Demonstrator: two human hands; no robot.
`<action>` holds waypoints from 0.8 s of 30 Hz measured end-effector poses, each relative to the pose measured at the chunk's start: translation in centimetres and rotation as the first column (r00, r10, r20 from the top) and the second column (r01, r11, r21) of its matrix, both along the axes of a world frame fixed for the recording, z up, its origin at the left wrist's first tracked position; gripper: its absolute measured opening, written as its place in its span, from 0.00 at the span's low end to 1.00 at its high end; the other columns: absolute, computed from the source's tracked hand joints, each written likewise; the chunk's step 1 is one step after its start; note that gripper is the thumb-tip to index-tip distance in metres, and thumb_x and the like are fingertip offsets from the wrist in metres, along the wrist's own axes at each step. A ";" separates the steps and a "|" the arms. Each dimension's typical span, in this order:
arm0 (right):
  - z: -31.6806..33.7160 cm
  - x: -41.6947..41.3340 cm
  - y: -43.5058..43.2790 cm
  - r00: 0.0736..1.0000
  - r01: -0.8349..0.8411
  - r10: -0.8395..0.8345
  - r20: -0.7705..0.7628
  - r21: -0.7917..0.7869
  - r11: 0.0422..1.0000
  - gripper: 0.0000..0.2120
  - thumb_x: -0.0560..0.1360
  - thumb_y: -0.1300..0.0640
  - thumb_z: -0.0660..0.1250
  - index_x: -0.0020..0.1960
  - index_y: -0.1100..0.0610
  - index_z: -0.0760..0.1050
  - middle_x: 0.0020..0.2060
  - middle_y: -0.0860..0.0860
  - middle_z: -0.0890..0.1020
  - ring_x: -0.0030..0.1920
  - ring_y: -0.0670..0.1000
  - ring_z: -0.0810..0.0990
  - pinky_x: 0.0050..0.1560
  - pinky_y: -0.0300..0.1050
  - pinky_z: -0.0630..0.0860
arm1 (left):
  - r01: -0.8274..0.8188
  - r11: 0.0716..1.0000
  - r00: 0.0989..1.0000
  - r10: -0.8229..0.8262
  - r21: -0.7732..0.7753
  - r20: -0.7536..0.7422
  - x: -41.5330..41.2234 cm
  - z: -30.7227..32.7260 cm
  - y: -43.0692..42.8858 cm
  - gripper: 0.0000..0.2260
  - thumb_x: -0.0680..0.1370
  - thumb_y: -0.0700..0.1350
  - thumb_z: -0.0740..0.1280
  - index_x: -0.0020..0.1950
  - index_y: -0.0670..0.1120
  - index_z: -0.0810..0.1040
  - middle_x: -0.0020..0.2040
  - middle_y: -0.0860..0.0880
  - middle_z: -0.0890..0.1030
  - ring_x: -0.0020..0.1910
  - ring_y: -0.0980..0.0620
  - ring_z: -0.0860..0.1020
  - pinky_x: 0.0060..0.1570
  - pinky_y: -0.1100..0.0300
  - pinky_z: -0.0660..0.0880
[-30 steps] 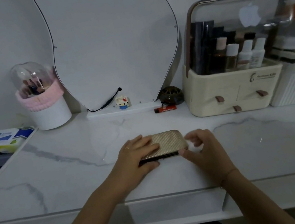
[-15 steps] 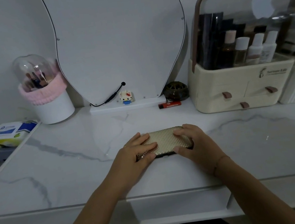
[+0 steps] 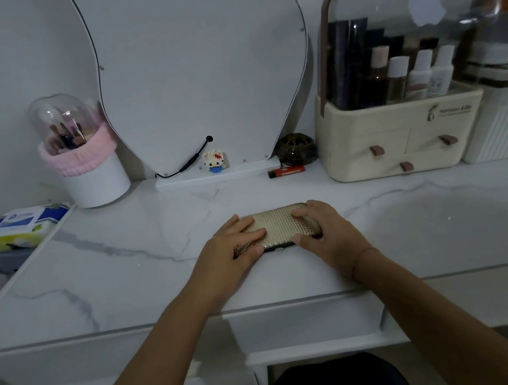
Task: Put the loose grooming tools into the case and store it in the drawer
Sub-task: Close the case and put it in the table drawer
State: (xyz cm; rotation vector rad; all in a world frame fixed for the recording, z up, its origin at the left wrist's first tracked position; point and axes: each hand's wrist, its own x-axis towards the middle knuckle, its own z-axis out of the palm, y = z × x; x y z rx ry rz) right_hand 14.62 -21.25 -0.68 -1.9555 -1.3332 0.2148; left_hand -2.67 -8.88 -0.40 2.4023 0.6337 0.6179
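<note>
A gold, quilted grooming case (image 3: 276, 226) lies closed and flat on the white marble vanity top (image 3: 126, 281), near the front middle. My left hand (image 3: 233, 249) rests over its left end, fingers laid across the lid and thumb at the front edge. My right hand (image 3: 319, 226) grips its right end, fingers curled over the top and thumb against the front edge. No loose tools show on the top. The drawer front (image 3: 304, 321) sits closed just below the case.
A mirror stands at the back with a small toy figure (image 3: 214, 162) and a red lighter (image 3: 286, 171) at its base. A brush holder (image 3: 84, 153) is back left, wet wipes (image 3: 24, 225) at far left, a cream cosmetics organiser (image 3: 405, 140) back right.
My right hand moved from beside the case onto its right end and now grips it. My left hand stayed on the left end. The view shifted slightly.
</note>
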 end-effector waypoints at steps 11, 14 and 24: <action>-4.3 -1.5 -15.1 0.758 0.644 -0.570 -0.318 0.502 0.576 0.08 0.74 0.65 0.64 0.50 0.56 0.75 0.49 0.52 0.74 0.44 0.43 0.74 0.46 0.40 0.74 | 0.310 0.945 0.949 -0.303 0.107 -0.084 6.9 0.4 -11.0 0.24 0.78 0.59 0.59 0.71 0.51 0.69 0.74 0.53 0.65 0.75 0.58 0.57 0.74 0.62 0.48; -7.8 0.6 -17.8 0.506 0.831 -0.558 -0.658 0.199 0.519 0.15 0.74 0.61 0.65 0.60 0.59 0.69 0.55 0.58 0.72 0.49 0.50 0.74 0.51 0.48 0.74 | 0.340 0.928 0.936 -0.317 0.155 -0.156 9.3 -0.8 -12.9 0.22 0.79 0.57 0.58 0.72 0.52 0.67 0.74 0.55 0.64 0.75 0.58 0.57 0.75 0.56 0.52; -11.5 4.7 -18.4 -0.004 0.815 -0.010 -1.000 -0.009 0.579 0.34 0.68 0.53 0.73 0.68 0.62 0.63 0.53 0.57 0.76 0.44 0.51 0.77 0.45 0.42 0.79 | 0.345 0.865 0.928 -0.256 0.365 -0.269 10.0 -2.3 -13.9 0.33 0.73 0.69 0.44 0.75 0.57 0.59 0.76 0.59 0.57 0.75 0.62 0.52 0.71 0.64 0.46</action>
